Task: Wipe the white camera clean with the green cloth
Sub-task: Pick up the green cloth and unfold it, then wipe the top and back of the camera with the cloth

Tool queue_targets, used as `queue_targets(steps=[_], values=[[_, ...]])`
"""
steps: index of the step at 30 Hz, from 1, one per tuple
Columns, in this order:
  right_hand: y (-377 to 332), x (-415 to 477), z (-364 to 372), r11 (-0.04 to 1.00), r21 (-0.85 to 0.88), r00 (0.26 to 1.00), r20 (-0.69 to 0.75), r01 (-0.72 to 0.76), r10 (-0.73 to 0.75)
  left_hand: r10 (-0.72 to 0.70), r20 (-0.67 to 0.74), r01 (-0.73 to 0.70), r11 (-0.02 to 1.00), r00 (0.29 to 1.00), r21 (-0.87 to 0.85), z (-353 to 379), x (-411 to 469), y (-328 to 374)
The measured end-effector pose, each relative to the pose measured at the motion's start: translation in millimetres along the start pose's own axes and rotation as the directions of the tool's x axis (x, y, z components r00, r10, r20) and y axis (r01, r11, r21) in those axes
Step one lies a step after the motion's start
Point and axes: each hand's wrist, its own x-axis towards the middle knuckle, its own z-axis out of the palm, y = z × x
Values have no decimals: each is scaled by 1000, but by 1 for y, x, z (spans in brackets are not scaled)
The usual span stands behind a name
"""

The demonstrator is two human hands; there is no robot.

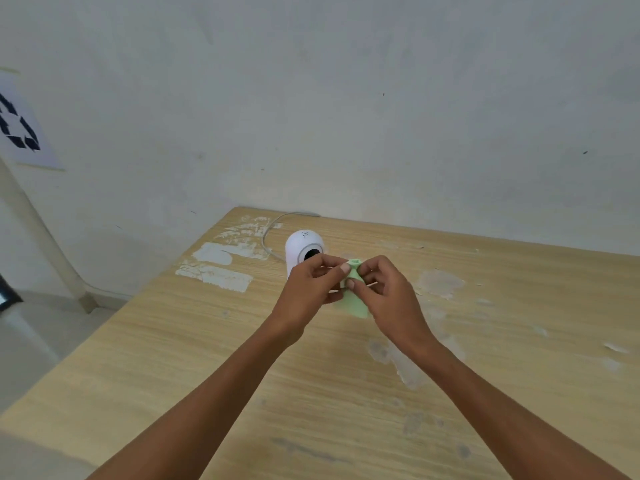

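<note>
The white camera [301,249] is a small domed unit with a dark round lens, standing upright on the wooden table near its far left corner. A pale green cloth [355,299] hangs bunched between both hands just in front of and to the right of the camera, above the tabletop. My left hand [310,289] pinches the cloth's top with thumb and fingers and covers the camera's lower part. My right hand [384,292] grips the cloth from the right side. The cloth is apart from the camera.
A white cable [268,233] loops from behind the camera toward the wall. The wooden table [207,358] has worn white patches at the far left and right. A wall rises right behind the table; a recycling sign [19,129] hangs at left.
</note>
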Motion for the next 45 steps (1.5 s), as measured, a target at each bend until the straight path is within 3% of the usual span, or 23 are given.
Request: queue_targets(steps=[5, 8, 10, 17, 27, 33, 38, 39, 42, 45], values=[[4, 16, 5, 1000, 13, 998, -55, 18, -17, 166, -206, -125, 972, 964, 199, -22, -2, 1], [3, 33, 3, 1000, -3, 991, -133, 28, -28, 270, -438, -219, 962, 857, 163, -40, 5, -3], [0, 44, 5, 998, -42, 983, -177, 49, -55, 292, -511, -240, 956, 809, 167, -47, 11, -12], [-18, 80, 22, 917, -293, 946, -94, 271, -310, 391, -332, -259, 889, 859, 377, -58, 31, -41], [-10, 90, 47, 763, -449, 875, 107, 466, -471, 422, -303, -286, 869, 855, 404, -65, 35, -43], [-2, 96, 44, 861, -372, 933, 37, 345, -358, 426, -316, -285, 868, 848, 406, -65, 36, -44], [-20, 92, 52, 729, -463, 860, 197, 505, -471, 425, -321, -291, 874, 847, 389, -65, 36, -43], [-21, 94, 53, 740, -455, 867, 205, 495, -454, 425, -323, -289, 873, 846, 393, -65, 36, -43], [-23, 109, 50, 907, -333, 965, 120, 259, -232, 409, -329, -271, 879, 851, 392, -66, 36, -43], [-26, 112, 50, 931, -313, 980, 125, 189, -156, 394, -333, -260, 887, 857, 381, -66, 35, -43]])
